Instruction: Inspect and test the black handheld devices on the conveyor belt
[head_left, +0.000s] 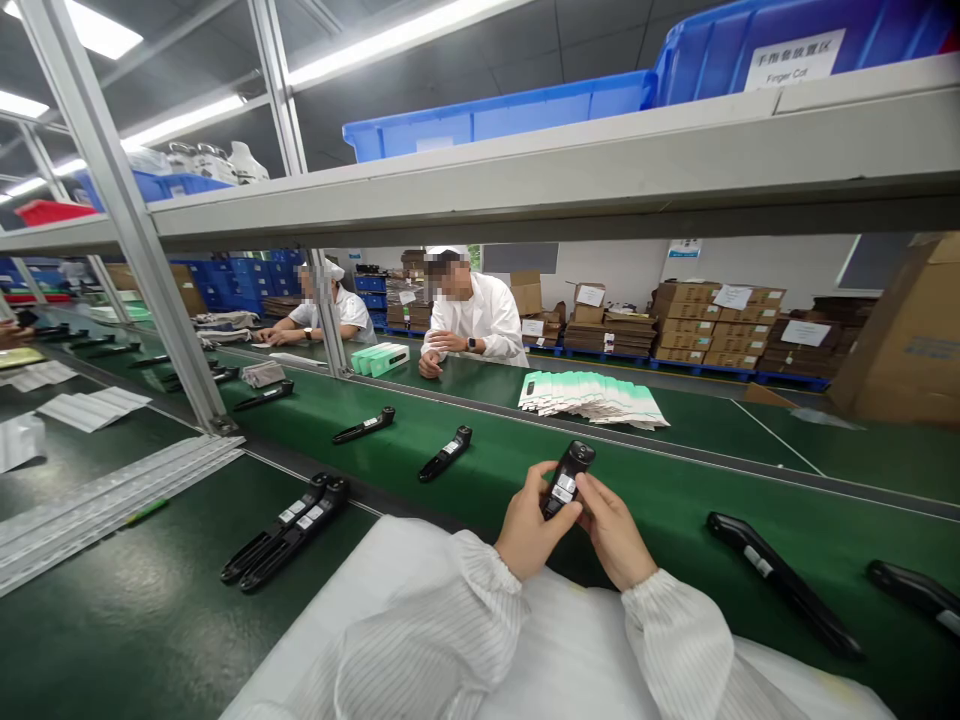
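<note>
While both my hands hold black device (567,478) above green surface (660,500), left hand (529,535) grip pinching lower body, right hand (611,530) fingers pressed at label side. Risk: shallow fingertip hold, device could slip onto surface.

I see black device (568,478) as glossy plastic with white paper label; beneath it, conveyor belt (675,500) matt green; my sleeves (450,620) white striped cloth.
</note>
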